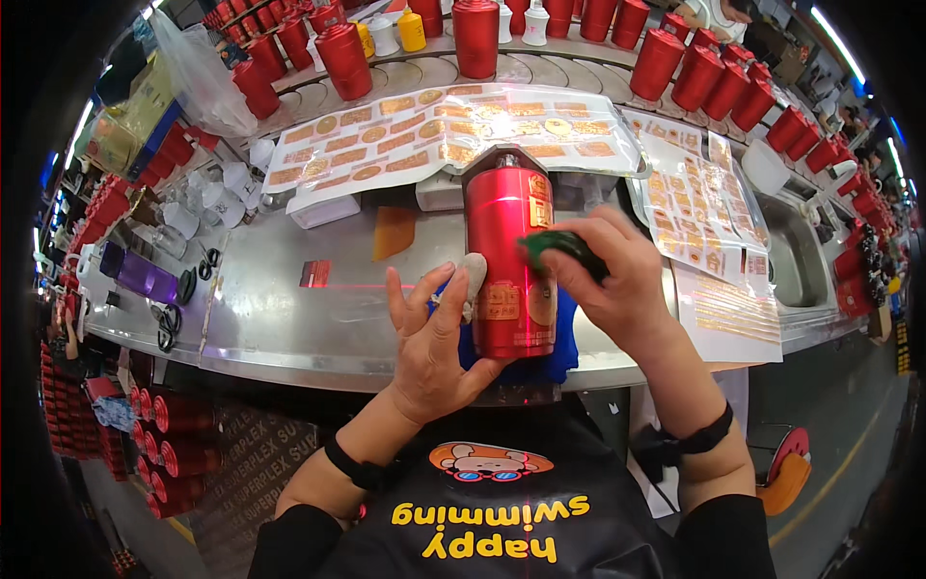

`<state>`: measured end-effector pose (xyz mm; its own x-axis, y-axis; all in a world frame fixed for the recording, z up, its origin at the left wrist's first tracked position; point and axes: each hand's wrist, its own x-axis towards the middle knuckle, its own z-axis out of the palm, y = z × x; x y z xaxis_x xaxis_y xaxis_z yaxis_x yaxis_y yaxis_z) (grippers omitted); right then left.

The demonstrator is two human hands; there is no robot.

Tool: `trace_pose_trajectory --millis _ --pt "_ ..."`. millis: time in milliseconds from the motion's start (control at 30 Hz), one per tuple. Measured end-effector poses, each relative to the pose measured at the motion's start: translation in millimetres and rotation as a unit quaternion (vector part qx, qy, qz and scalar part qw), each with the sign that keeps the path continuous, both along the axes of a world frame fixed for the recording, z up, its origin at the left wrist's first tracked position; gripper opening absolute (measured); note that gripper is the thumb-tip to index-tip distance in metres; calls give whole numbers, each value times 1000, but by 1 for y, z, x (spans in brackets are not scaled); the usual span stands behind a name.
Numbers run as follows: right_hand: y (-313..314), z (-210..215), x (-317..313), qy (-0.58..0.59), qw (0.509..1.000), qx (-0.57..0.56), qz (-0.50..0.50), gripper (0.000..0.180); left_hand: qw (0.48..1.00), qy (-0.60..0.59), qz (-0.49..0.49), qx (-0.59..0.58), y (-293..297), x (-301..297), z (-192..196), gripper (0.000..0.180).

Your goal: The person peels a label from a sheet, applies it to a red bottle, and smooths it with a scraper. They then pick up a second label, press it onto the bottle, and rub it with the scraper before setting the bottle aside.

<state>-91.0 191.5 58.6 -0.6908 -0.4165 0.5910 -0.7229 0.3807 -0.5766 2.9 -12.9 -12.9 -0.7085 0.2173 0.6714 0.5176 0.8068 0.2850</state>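
Right-hand fingers curled tight round a small dark green pad, pressing it against the upper right side of a red canister. Right hand bent over from the right of the canister. Left hand spread flat, fingers open and gripping nothing, palm steadying the canister's lower left side, thumb wrapped in pale tape laid against its wall. Canister lying lengthwise, silver cap pointing away, gold labels on its side, resting on a blue cloth at the near edge of the metal counter. Beyond the canister, clear sheets of gold stickers spread out. Left of the canister, a small red box; further left, a purple bottle. Behind the sheets, rows of red tins lined up. Right of the canister, a steel sink.
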Motion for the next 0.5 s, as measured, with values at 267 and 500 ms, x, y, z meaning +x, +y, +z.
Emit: trace_pose_trajectory --millis 267,500 --pt "1 -2 27 35 996 22 84 27 989 -108 4 103 8 -1 -17 103" --pt "-5 16 12 -78 975 107 179 18 996 -71 18 54 4 0 -4 108"
